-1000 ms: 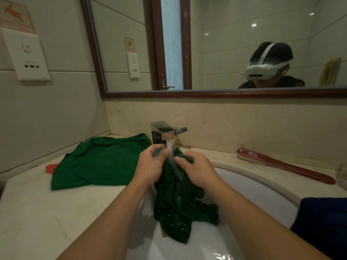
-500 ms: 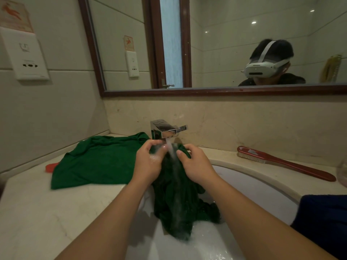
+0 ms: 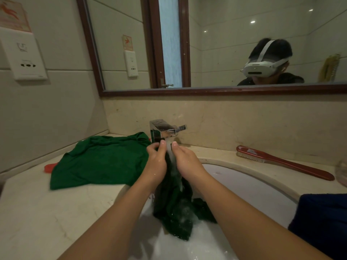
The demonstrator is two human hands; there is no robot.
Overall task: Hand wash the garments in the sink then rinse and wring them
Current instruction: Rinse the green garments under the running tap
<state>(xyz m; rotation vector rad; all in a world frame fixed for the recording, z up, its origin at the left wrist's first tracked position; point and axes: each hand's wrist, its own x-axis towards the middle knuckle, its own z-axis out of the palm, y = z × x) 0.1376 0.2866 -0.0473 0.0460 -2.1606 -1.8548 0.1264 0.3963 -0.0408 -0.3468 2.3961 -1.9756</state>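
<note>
A wet dark green garment point(image 3: 175, 209) hangs between my hands over the white sink point(image 3: 251, 186), its lower end in the foamy water. My left hand point(image 3: 156, 162) and my right hand point(image 3: 185, 160) grip its top, close together, right under the chrome faucet point(image 3: 163, 131). Water runs from the spout down between my hands and along the cloth. A second green garment point(image 3: 99, 162) lies spread on the counter to the left of the faucet.
A red scrub brush point(image 3: 281, 162) lies on the marble counter point(image 3: 37, 212) at the right back. A dark blue cloth point(image 3: 323, 222) sits at the right front edge. Something red point(image 3: 49, 167) peeks from under the spread garment. A mirror hangs above.
My hands have drawn closer together and moved up nearer the spout, bunching the garment's top tighter. The water stream now runs between them down the cloth.
</note>
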